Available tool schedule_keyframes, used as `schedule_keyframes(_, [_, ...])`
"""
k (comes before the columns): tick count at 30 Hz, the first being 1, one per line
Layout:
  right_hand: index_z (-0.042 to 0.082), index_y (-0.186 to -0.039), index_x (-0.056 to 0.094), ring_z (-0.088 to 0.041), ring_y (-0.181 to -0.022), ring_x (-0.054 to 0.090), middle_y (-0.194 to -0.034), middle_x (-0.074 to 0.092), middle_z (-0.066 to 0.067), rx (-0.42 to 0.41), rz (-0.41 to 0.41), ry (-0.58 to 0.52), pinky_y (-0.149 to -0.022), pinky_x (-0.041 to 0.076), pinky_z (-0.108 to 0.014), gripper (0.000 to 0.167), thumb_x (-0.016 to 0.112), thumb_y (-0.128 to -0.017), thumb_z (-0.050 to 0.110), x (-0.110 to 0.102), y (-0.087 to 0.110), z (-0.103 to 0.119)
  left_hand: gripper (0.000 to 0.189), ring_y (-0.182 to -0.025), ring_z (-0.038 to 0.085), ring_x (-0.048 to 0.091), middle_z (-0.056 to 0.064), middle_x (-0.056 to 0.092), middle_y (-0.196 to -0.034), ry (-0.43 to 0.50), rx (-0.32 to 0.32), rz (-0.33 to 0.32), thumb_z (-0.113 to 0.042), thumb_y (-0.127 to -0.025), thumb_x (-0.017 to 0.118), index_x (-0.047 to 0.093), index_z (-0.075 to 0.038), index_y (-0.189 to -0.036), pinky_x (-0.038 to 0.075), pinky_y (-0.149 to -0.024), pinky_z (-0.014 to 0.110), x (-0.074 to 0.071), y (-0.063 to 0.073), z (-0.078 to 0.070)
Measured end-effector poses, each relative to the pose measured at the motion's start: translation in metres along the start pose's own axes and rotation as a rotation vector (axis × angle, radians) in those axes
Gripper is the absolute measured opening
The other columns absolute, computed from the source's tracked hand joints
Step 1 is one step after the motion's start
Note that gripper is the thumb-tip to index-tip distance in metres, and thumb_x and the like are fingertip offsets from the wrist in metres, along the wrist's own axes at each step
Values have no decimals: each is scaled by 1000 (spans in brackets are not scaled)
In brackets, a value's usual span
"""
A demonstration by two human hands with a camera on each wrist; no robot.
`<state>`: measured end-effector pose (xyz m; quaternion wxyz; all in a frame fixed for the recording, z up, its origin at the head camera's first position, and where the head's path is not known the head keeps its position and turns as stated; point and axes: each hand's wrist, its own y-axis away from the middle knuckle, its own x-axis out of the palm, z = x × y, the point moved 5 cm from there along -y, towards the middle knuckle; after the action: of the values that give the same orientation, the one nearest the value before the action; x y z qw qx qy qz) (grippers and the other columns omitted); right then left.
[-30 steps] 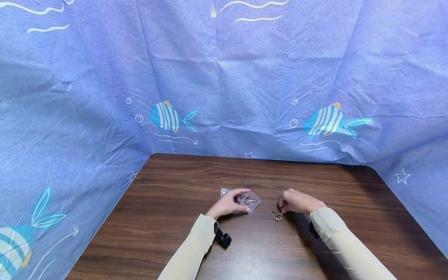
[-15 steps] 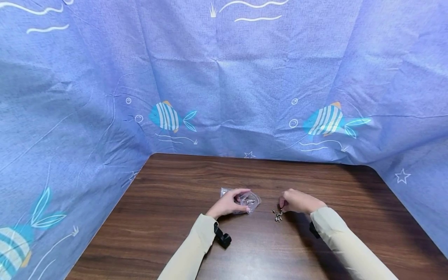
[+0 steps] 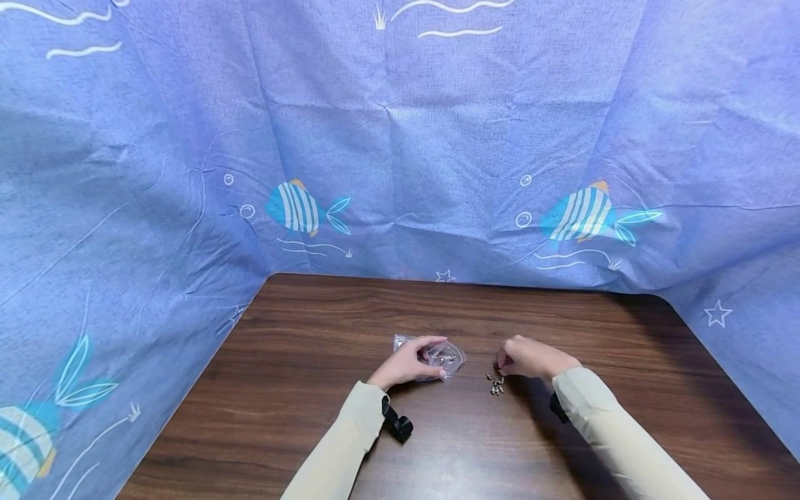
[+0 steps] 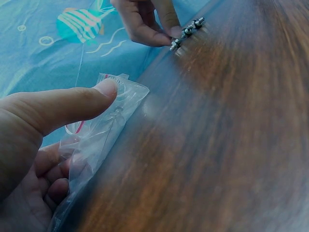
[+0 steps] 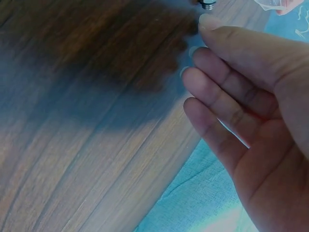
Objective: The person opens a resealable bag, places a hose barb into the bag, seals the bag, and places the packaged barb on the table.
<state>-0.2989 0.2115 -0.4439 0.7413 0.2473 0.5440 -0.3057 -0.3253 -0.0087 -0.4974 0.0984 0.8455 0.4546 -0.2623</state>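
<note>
Over on the left, the left hand (image 3: 409, 362) has a clear plastic bag (image 3: 460, 353) between thumb and curled fingers, and that grip likely steadies the limp film and keeps it from folding flat. A red line (image 4: 78, 127) crosses the plastic close to the thumb, probably the seal; whether the mouth gapes, I can't tell. Small metal pieces (image 3: 446, 360) show through the bag. Now across to the right hand (image 3: 534, 357): fingers bent downward, thumb and fingertip right at a little pile of metal parts (image 3: 496, 387) on the wooden table (image 3: 350, 319). Bits this tiny seem to call for fingertips rather than a palm. Is one pinched? The pictures won't settle that. The pile lies just beside the bag, between the two hands, presumably so both stay in easy reach.
</note>
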Motion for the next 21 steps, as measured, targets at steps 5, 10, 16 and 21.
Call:
schedule_keyframes(5, [10,-67,64,2,-59,40,-64,55,8,-17,-17,-16,-55,38,-18,17,71,-80,1,-4,-3,2,63,-82,11,47,4,60,-106,0,-3,5,-21,-78,80,55,-16,-136,40,-70,23,0,0,-1])
schedule_keyframes(10, [11,-72,68,2,-65,48,-72,61,7,-51,-61,13,-59,44,-19,12,73,-80,4,-9,-7,6,63,-83,12,47,3,61,-112,1,-4,8,-22,-79,80,55,-17,-136,41,-71,23,0,0,-1])
schedule_keyframes(16, [10,-77,69,-1,-68,55,-75,63,5,-56,-93,47,-63,48,-21,7,74,-80,7,-12,-14,8,63,-84,13,47,4,61,-114,9,1,9,-22,-79,80,55,-17,-136,41,-72,24,0,0,0])
schedule_keyframes(21, [8,-79,71,-6,-71,61,-78,65,4,-55,-104,45,-66,51,-22,4,74,-80,8,-14,-21,10,63,-84,13,48,5,61,-111,7,0,3,-21,-78,80,56,-17,-136,41,-71,24,0,0,1])
